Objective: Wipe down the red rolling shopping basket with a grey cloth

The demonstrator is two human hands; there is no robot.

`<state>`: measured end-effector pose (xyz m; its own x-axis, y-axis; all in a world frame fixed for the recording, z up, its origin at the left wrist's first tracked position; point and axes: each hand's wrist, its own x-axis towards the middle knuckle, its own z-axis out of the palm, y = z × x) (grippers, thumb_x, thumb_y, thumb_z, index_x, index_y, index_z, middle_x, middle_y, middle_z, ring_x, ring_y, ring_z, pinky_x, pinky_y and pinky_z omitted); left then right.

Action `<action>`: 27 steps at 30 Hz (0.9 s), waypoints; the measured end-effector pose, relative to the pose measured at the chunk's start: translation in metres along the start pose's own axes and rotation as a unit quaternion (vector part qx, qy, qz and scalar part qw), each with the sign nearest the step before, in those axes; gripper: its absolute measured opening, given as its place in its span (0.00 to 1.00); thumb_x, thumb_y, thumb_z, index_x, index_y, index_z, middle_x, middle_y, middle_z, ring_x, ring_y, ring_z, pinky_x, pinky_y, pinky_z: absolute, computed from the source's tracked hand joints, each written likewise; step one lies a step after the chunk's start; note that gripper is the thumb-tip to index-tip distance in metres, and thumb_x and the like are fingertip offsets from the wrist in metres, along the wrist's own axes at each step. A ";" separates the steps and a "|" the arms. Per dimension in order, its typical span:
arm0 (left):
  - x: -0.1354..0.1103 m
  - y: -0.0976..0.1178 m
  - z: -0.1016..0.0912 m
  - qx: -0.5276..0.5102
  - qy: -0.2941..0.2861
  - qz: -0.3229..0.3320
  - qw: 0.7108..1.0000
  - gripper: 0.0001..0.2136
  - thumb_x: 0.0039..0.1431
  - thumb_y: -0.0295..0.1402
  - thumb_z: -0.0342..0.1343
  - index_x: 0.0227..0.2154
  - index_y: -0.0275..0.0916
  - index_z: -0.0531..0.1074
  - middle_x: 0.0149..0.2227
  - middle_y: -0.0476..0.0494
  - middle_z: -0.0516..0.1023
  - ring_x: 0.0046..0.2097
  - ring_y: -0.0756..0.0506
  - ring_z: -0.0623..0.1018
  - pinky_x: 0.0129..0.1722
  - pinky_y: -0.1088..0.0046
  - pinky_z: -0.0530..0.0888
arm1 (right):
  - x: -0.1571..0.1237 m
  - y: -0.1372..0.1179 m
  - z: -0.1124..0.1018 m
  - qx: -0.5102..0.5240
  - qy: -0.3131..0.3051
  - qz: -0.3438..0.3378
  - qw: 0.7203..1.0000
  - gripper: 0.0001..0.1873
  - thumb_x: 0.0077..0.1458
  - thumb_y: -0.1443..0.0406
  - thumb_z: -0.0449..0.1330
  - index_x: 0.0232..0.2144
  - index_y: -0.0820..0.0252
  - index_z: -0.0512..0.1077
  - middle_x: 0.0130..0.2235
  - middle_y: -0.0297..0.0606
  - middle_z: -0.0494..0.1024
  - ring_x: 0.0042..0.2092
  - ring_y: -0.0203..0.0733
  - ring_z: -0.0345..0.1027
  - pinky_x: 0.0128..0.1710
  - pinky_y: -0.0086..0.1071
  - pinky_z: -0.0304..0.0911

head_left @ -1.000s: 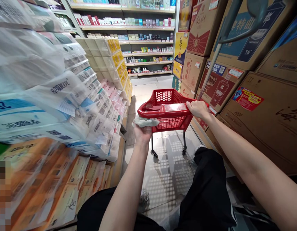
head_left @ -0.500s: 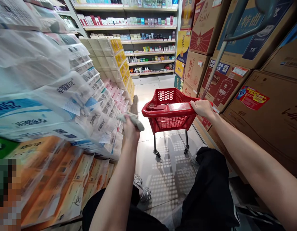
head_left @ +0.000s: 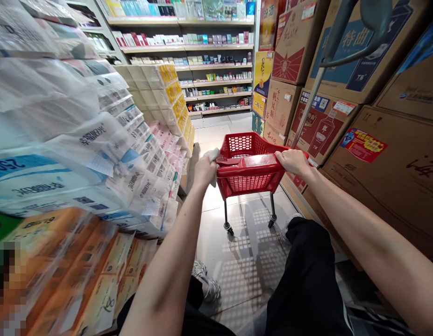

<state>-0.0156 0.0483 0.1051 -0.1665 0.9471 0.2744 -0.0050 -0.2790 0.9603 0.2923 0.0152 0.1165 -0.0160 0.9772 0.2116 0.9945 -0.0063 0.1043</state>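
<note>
Narrow supermarket aisle, pale tiled floor (head_left: 244, 261), with goods stacked high on both sides and stocked shelves (head_left: 202, 60) across the far end. At the middle stands a small red cart (head_left: 249, 161) on castor wheels, its mesh basket showing nothing inside as far as can be seen. Both hands are on its near rim.

The right hand (head_left: 294, 161) is clenched over the right end of the handle bar, knuckles up — a grip that would steady the cart so it cannot roll off on its wheels. The left hand (head_left: 204, 170) is closed around a crumpled pale cloth (head_left: 213, 156), bunched against the left corner of the rim; the cloth sits between the fingers and the plastic, pressed there as one holds a rag for wiping. Whether the cloth is damp cannot be told.

Just outward of the left grip, bagged packs of tissue paper (head_left: 97, 149) lean in tall stacks, with orange-wrapped packs (head_left: 79, 270) lower down, close to that forearm. Outward of the right grip rise brown cardboard cartons (head_left: 387, 172), some with red labels, and a metal pole (head_left: 314, 88) slants up in front of them. Below both grips, the person's dark trousers (head_left: 303, 280) and one shoe (head_left: 205, 280) show — the stance looks crouched, low behind the cart.
</note>
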 end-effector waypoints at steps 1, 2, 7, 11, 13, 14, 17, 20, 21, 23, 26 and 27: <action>-0.012 0.000 0.005 0.077 -0.025 0.052 0.995 0.02 0.48 0.29 0.55 0.25 0.40 0.72 0.34 0.42 0.76 0.52 0.39 0.71 0.54 0.64 0.66 | 0.001 0.002 0.001 0.006 -0.003 0.005 1.000 0.31 0.64 0.58 0.35 0.35 0.64 0.77 0.38 0.47 0.79 0.41 0.47 0.72 0.35 0.32 0.57; -0.025 0.000 0.011 0.147 -0.054 0.110 0.981 0.04 0.47 0.29 0.55 0.28 0.40 0.73 0.38 0.42 0.76 0.54 0.39 0.69 0.58 0.62 0.62 | 0.002 0.004 0.002 0.012 -0.004 0.011 1.000 0.31 0.64 0.57 0.35 0.35 0.64 0.77 0.39 0.47 0.79 0.41 0.47 0.72 0.36 0.32 0.57; -0.060 0.002 0.034 0.335 -0.125 0.239 0.903 0.08 0.50 0.32 0.54 0.34 0.39 0.73 0.44 0.36 0.75 0.54 0.35 0.68 0.60 0.55 0.54 | 0.002 0.004 0.003 0.022 0.006 0.004 1.000 0.33 0.64 0.57 0.34 0.33 0.65 0.77 0.37 0.48 0.79 0.42 0.48 0.72 0.36 0.33 0.57; -0.027 0.004 0.024 0.416 -0.138 0.162 0.884 0.12 0.54 0.42 0.52 0.22 0.41 0.70 0.30 0.40 0.76 0.48 0.34 0.73 0.54 0.56 0.61 | 0.000 -0.002 0.000 0.022 0.003 -0.014 1.000 0.34 0.64 0.56 0.34 0.32 0.65 0.77 0.37 0.49 0.79 0.42 0.47 0.72 0.37 0.32 0.57; -0.006 0.006 0.015 0.431 -0.156 0.124 0.880 0.15 0.53 0.44 0.52 0.18 0.40 0.68 0.26 0.41 0.74 0.46 0.34 0.74 0.52 0.59 0.63 | 0.000 -0.003 0.000 0.021 0.002 -0.017 1.000 0.34 0.64 0.56 0.34 0.32 0.65 0.77 0.37 0.49 0.79 0.42 0.47 0.72 0.37 0.32 0.57; 0.002 0.007 0.013 0.436 -0.163 0.111 0.878 0.16 0.52 0.44 0.53 0.16 0.40 0.67 0.25 0.41 0.74 0.46 0.35 0.74 0.51 0.60 0.64 | 0.001 -0.002 0.000 0.021 0.002 -0.017 1.000 0.34 0.64 0.56 0.34 0.32 0.65 0.77 0.37 0.48 0.79 0.42 0.47 0.72 0.37 0.32 0.57; 0.012 0.005 0.013 0.451 -0.173 0.108 0.869 0.15 0.51 0.43 0.54 0.15 0.41 0.66 0.25 0.41 0.75 0.45 0.36 0.75 0.49 0.64 0.65 | 0.007 0.005 0.003 0.030 0.000 -0.010 0.999 0.34 0.64 0.55 0.34 0.32 0.64 0.77 0.38 0.48 0.79 0.42 0.47 0.72 0.36 0.33 0.57; 0.006 0.002 0.023 0.484 -0.178 0.139 0.846 0.16 0.53 0.44 0.51 0.15 0.41 0.67 0.25 0.42 0.75 0.43 0.38 0.76 0.46 0.66 0.66 | 0.014 0.015 0.007 0.045 -0.013 0.009 0.999 0.34 0.63 0.54 0.34 0.34 0.63 0.77 0.39 0.48 0.79 0.43 0.48 0.72 0.37 0.33 0.57; 0.002 0.002 0.026 0.496 -0.178 0.148 0.837 0.16 0.54 0.44 0.50 0.16 0.41 0.67 0.25 0.42 0.75 0.42 0.38 0.76 0.45 0.67 0.67 | 0.015 0.018 0.008 0.048 -0.017 0.014 0.999 0.34 0.63 0.54 0.35 0.34 0.63 0.77 0.39 0.48 0.79 0.43 0.48 0.72 0.37 0.33 0.57; -0.007 0.003 0.033 0.513 -0.168 0.151 0.828 0.17 0.55 0.44 0.48 0.17 0.40 0.69 0.27 0.41 0.76 0.41 0.38 0.76 0.44 0.66 0.67 | 0.015 0.021 0.008 0.048 -0.013 0.022 0.999 0.34 0.63 0.54 0.35 0.32 0.64 0.77 0.39 0.48 0.79 0.43 0.48 0.72 0.38 0.33 0.57; -0.022 0.006 0.043 0.499 -0.123 0.133 0.847 0.17 0.55 0.43 0.48 0.18 0.39 0.70 0.27 0.39 0.76 0.42 0.37 0.76 0.45 0.64 0.66 | 0.006 0.017 0.004 0.044 0.037 0.044 0.997 0.35 0.64 0.55 0.34 0.31 0.64 0.77 0.38 0.49 0.79 0.44 0.48 0.71 0.41 0.34 0.56; -0.028 0.008 0.046 0.484 -0.103 0.128 0.860 0.16 0.55 0.43 0.49 0.18 0.40 0.70 0.26 0.39 0.75 0.42 0.37 0.75 0.46 0.64 0.65 | 0.003 0.012 0.001 0.051 0.055 0.051 0.996 0.36 0.64 0.54 0.33 0.31 0.64 0.77 0.38 0.49 0.79 0.44 0.48 0.71 0.42 0.35 0.56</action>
<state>0.0344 0.0265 0.1070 0.1372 0.9104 0.3904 0.8447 -0.3134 0.4339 0.3046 0.0186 0.1173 0.0798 0.9432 0.3225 0.9968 -0.0772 -0.0210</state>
